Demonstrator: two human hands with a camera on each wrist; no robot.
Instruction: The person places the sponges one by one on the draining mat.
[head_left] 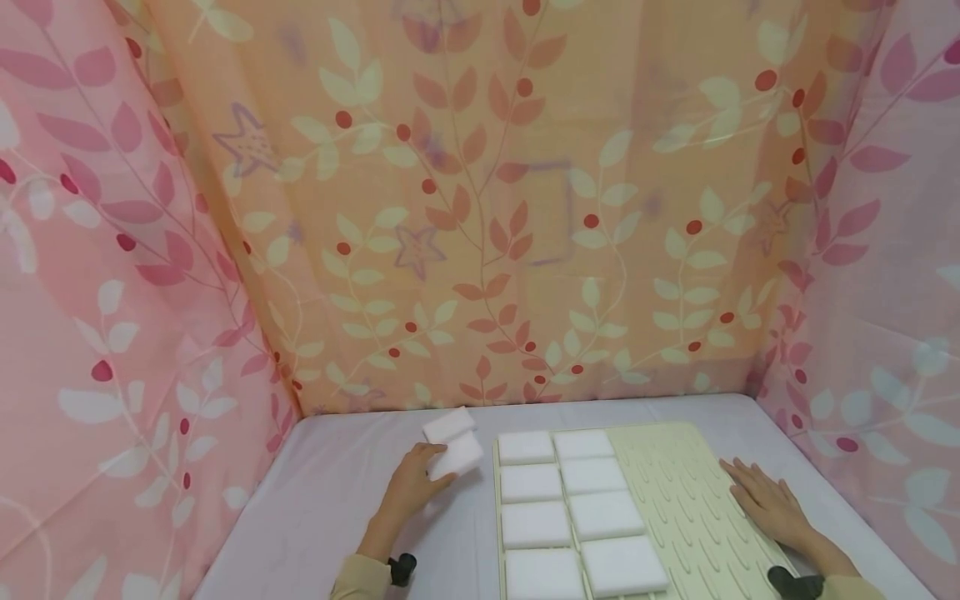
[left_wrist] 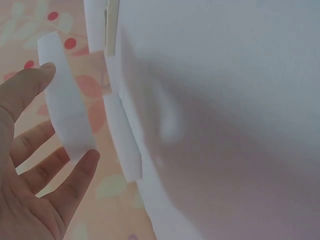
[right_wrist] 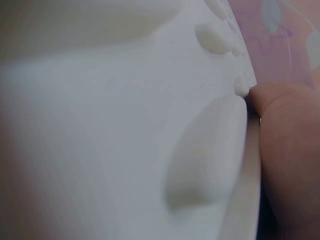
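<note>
My left hand [head_left: 411, 482] pinches a white sponge block [head_left: 459, 456] between thumb and fingers, left of the cream ridged mat [head_left: 678, 492]. In the left wrist view the pinched sponge [left_wrist: 67, 100] is held above the table, thumb on one face and fingertips at its lower end. Behind it, a second white sponge [head_left: 448, 425] lies on the table; the held one partly overlaps it in the head view. My right hand [head_left: 772, 506] lies flat with fingers extended at the mat's right edge. Close up in the right wrist view are the mat's raised ridges [right_wrist: 212, 150].
Several white sponges [head_left: 536, 524] lie in two columns on the mat's left part, one column beside the other. Bare ridges show on its right part. Patterned cloth curtains [head_left: 480, 250] stand around the back and sides of the white-covered table [head_left: 300, 517].
</note>
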